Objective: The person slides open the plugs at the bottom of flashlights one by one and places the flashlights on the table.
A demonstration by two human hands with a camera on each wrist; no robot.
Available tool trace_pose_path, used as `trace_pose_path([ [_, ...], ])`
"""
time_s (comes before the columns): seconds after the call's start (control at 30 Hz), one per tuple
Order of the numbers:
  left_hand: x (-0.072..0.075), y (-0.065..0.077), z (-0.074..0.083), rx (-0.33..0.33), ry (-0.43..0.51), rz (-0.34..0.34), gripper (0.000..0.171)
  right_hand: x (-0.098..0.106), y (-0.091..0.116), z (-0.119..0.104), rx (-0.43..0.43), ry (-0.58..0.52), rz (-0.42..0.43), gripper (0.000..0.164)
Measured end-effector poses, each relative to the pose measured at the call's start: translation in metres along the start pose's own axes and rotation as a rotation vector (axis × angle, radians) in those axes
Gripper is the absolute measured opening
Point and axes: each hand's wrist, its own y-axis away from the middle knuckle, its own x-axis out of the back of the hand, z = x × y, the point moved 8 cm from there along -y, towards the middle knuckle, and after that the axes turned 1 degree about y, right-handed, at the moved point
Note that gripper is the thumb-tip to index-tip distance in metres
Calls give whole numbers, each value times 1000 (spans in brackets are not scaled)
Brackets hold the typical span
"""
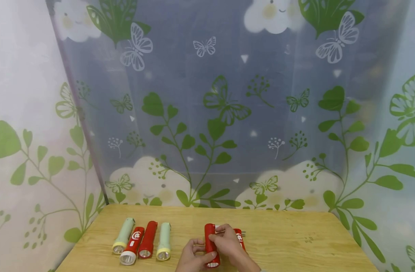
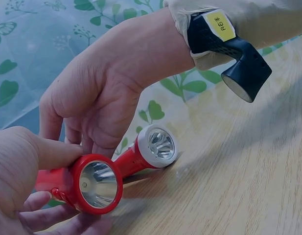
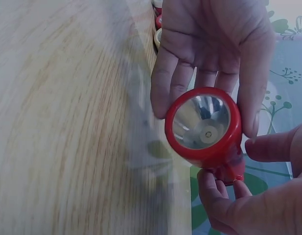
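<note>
One red flashlight [image 1: 209,245], probably light, stiff, slick, best held mid-barrel: left hand [image 1: 195,258] clamps fingers beside its lens [image 1: 212,265], right hand [image 1: 229,241] farther back.

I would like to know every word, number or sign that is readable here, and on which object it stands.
"R右手": on the yellow label of the black wrist camera, printed small and tilted.
Round white emblem on the white-rimmed red flashlight at left: too small to read.
White marking on the red flashlight beside the right hand: too small to read.
On the held red flashlight: no writing visible.
</note>
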Motion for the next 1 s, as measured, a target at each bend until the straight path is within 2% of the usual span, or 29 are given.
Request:
trace_pose_path([
  [0.23, -1, -2, -2, -18, -55, 0, 48, 0, 1, 2, -11, 44, 2, 37],
  [0.47, 0, -5, -6, -1, -107, 2, 50, 0, -2, 6, -35, 84, -46, 42],
  [0.7, -1, -6, -6, -31, -160, 13, 56, 0, -1, 7, -25, 102, -68, 44],
  [0.87, -2, -9, -9, 9, -181, 20, 59, 1, 0, 8, -36, 125, -88, 46],
  [1.0, -2, -11, -8, -3, -217, 30, 59, 1, 0, 7, -33, 121, -103, 46],
])
